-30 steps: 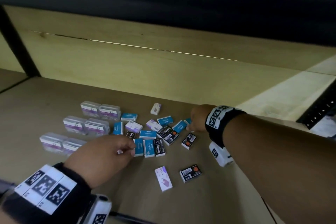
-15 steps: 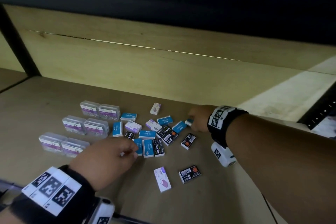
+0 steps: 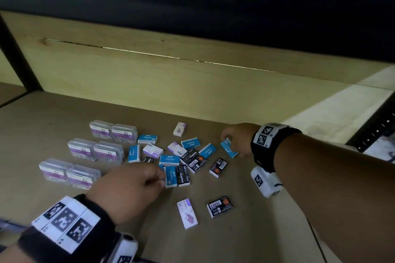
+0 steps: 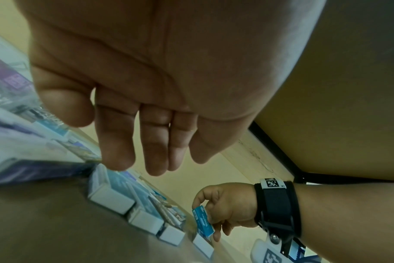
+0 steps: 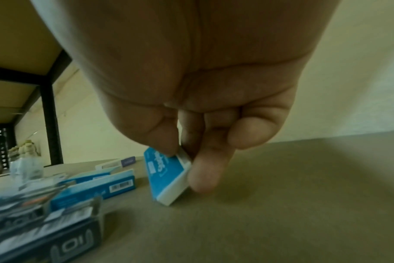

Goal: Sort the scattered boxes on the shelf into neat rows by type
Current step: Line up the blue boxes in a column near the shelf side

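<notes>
Small boxes lie scattered on the wooden shelf (image 3: 267,232): blue staples boxes (image 3: 169,159), black staples boxes (image 3: 218,167) and white-purple boxes (image 3: 187,214). My right hand (image 3: 234,143) pinches one blue box (image 3: 229,148) at the pile's right edge. That box (image 5: 167,176) is tilted up on one corner, thumb on one side and fingers on the other. My left hand (image 3: 157,178) hovers at the pile's near left side, beside another blue box (image 3: 170,176). Its fingers (image 4: 155,156) hang straight and hold nothing.
Clear plastic boxes with purple labels (image 3: 95,150) stand in pairs in three rows on the left. The shelf's back panel (image 3: 149,83) runs behind the pile. A black upright (image 3: 12,53) stands at far left. Bare shelf surface lies right of the pile.
My right hand has taken hold of the blue box at the pile's right edge and drawn it a little rightward, tilted up. My left hand has crept right toward the pile.
</notes>
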